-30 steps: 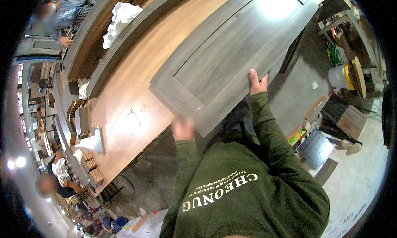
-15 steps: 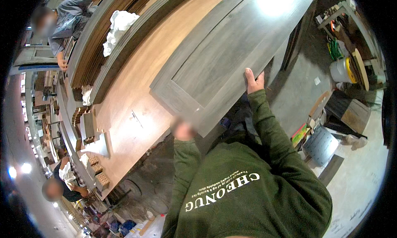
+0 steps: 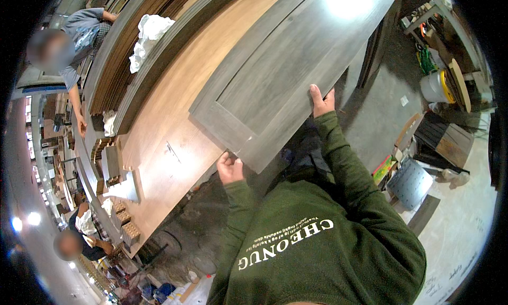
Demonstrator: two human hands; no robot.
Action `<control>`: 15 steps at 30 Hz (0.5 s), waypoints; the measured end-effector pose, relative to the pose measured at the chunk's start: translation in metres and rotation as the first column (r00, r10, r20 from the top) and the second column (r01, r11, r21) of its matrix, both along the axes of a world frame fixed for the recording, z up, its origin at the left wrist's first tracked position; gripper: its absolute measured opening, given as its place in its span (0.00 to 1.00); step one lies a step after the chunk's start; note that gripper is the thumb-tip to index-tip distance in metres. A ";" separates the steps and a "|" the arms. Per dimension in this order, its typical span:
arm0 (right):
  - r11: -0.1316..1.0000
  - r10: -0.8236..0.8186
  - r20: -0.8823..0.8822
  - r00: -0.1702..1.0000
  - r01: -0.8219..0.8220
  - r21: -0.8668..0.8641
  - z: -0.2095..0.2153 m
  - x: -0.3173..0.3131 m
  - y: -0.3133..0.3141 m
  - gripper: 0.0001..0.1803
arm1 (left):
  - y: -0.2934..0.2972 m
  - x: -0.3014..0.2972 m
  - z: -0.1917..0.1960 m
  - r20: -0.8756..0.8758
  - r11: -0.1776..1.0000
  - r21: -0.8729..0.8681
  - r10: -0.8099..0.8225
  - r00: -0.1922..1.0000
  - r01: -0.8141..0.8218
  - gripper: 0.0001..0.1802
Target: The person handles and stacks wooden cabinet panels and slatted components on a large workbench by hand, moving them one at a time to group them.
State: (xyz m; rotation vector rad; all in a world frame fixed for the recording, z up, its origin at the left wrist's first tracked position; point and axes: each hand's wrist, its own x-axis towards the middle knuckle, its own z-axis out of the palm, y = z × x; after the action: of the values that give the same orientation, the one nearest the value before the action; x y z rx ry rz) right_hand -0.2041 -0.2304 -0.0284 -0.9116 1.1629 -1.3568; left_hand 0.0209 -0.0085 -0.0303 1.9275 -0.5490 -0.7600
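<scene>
A long grey wooden door panel (image 3: 275, 77) with a recessed middle lies slantwise over the light wooden table (image 3: 159, 141), its near corner jutting past the table's edge. My right hand (image 3: 324, 100) grips its right long edge, thumb on the top face and the other fingers mostly hidden below. At the panel's near end, my left hand (image 3: 230, 169) is closed on the edge, with its fingertips at the rim. Bright light glares off the panel's far part.
Stacked grey boards (image 3: 159, 72) bearing white crumpled cloth (image 3: 151, 29) stand along the table's far left. Brown slotted blocks (image 3: 121, 215) sit at its near left end. Two people work at the left. A white bucket (image 3: 435, 88) and a grey stool (image 3: 410, 183) are on the right.
The panel has shifted slightly left in the picture, with my right hand still on its edge. My left hand stays at the near end. The upper-left person's arm has reached lower.
</scene>
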 end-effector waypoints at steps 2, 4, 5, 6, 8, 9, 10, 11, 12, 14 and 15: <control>0.999 -0.018 -0.053 0.998 0.016 -0.037 -0.006 -0.002 -0.002 0.34 | -0.011 -0.037 0.052 0.507 0.989 0.033 -0.140 0.850 0.143 0.26; 1.000 0.007 -0.067 0.998 -0.007 -0.006 -0.013 -0.003 -0.002 0.33 | -0.018 -0.047 0.066 0.787 0.933 0.201 -0.335 0.519 0.298 0.28; 1.000 0.018 -0.074 0.997 -0.017 0.009 -0.016 -0.005 -0.002 0.33 | -0.022 -0.051 0.069 0.860 0.889 0.304 -0.410 0.303 0.342 0.29; 1.000 0.019 -0.062 0.998 -0.019 -0.001 -0.010 -0.002 -0.001 0.34 | -0.025 -0.054 0.070 0.853 0.881 0.354 -0.441 0.279 0.313 0.30; 1.000 0.020 -0.039 0.999 -0.021 -0.021 0.004 0.002 0.002 0.34 | -0.032 -0.059 0.071 0.831 0.857 0.448 -0.504 0.235 0.254 0.32; 1.000 0.017 -0.077 0.997 -0.019 -0.021 0.004 0.001 0.001 0.34 | -0.034 -0.058 0.069 0.833 0.862 0.454 -0.501 0.235 0.225 0.33; 1.000 0.014 -0.114 0.993 -0.017 -0.021 0.002 0.000 0.001 0.34 | -0.036 -0.056 0.067 0.835 0.866 0.461 -0.497 0.235 0.196 0.33; 1.000 0.011 -0.151 0.988 -0.015 -0.021 0.001 -0.002 0.000 0.34 | -0.038 -0.054 0.065 0.837 0.869 0.466 -0.494 0.234 0.166 0.33; 1.000 0.008 -0.117 0.993 -0.009 -0.007 0.004 -0.001 0.001 0.34 | -0.038 -0.054 0.065 0.836 0.870 0.460 -0.491 0.245 0.174 0.33; 1.000 0.000 -0.049 0.999 0.001 0.021 0.011 0.002 0.003 0.34 | -0.038 -0.054 0.063 0.833 0.873 0.449 -0.485 0.267 0.190 0.33; 1.000 0.006 -0.043 0.999 -0.005 0.027 0.008 0.001 0.002 0.33 | -0.038 -0.053 0.060 0.839 0.884 0.433 -0.467 0.278 0.178 0.34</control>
State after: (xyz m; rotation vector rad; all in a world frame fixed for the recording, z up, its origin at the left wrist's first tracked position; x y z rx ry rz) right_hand -0.2035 -0.2281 -0.0201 -0.9280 1.2075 -1.3202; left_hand -0.0323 -0.0464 0.0295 2.4264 -1.6980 0.2201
